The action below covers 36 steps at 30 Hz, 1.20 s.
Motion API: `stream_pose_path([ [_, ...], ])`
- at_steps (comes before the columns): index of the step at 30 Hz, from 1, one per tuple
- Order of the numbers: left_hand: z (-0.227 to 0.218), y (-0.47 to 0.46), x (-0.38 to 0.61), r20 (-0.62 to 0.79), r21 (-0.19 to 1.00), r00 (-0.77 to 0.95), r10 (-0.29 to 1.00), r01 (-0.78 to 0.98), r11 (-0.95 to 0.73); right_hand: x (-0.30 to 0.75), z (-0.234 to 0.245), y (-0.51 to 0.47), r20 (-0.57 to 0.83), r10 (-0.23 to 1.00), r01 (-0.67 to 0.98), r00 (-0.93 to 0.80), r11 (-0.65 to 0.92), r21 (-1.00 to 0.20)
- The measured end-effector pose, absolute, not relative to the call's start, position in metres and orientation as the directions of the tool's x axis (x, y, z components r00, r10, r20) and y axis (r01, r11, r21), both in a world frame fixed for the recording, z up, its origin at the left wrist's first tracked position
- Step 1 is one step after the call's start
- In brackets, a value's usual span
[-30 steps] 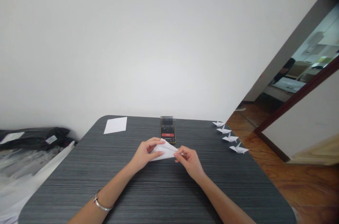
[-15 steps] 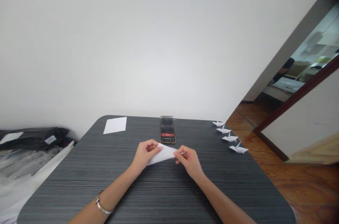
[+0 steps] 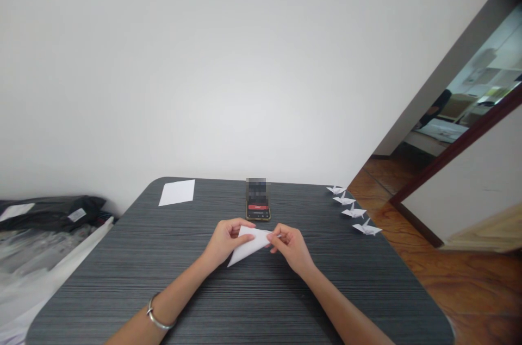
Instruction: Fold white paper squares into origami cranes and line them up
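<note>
A folded piece of white paper (image 3: 248,247), roughly triangular, is held between both hands over the middle of the table. My left hand (image 3: 228,239) grips its left part, with the thumb lying across the upper face and the fingers along the far edge. My right hand (image 3: 289,244) pinches the narrow right corner between thumb and fingers. The left end of the paper points down toward me. Just beyond the paper a phone (image 3: 258,213) rests on the table, its screen lit with a red bar.
Several folded paper cranes (image 3: 354,213) stand in a row along the right edge of the dark wood-grain table (image 3: 244,312). A flat white paper sheet (image 3: 176,193) lies at the back left. Bagged items (image 3: 49,231) are piled left of the table. A white wall (image 3: 261,73) rises behind.
The folded paper has turned, its left end swinging down toward me. My left thumb has slid to the right across its face; my right hand still pinches the same corner.
</note>
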<state>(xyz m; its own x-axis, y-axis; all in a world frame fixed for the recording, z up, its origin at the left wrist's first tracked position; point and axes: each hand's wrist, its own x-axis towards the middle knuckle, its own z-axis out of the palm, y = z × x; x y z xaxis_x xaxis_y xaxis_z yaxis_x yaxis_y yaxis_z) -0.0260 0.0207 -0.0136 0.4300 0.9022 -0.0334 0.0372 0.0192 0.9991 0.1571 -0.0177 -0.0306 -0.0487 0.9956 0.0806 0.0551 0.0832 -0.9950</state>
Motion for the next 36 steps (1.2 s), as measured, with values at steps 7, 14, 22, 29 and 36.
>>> stream_pose_path([
  [7,-0.0157,0.0213,-0.0247,-0.027,0.997,0.423,0.906,0.073,-0.004,0.1573,-0.0273,-0.0184,0.082,0.996,-0.021,-0.042,0.081,-0.996],
  [14,-0.0142,0.0235,-0.0268,0.014,0.996,0.375,0.927,0.080,-0.047,0.1631,-0.0288,-0.0138,-0.008,1.000,-0.098,0.012,-0.006,-0.995],
  [22,-0.0171,0.0231,-0.0250,0.002,0.997,0.391,0.921,0.067,-0.031,0.1647,-0.0275,-0.0140,-0.024,0.999,-0.124,0.033,-0.020,-0.992],
  [29,-0.0175,0.0237,-0.0238,-0.035,0.999,0.428,0.903,0.023,0.028,0.1648,-0.0251,-0.0158,-0.024,0.998,-0.127,0.054,-0.017,-0.992],
  [36,-0.0177,0.0238,-0.0229,-0.028,1.000,0.435,0.900,0.012,0.025,0.1650,-0.0235,-0.0169,-0.024,0.998,-0.136,0.060,-0.016,-0.991],
])
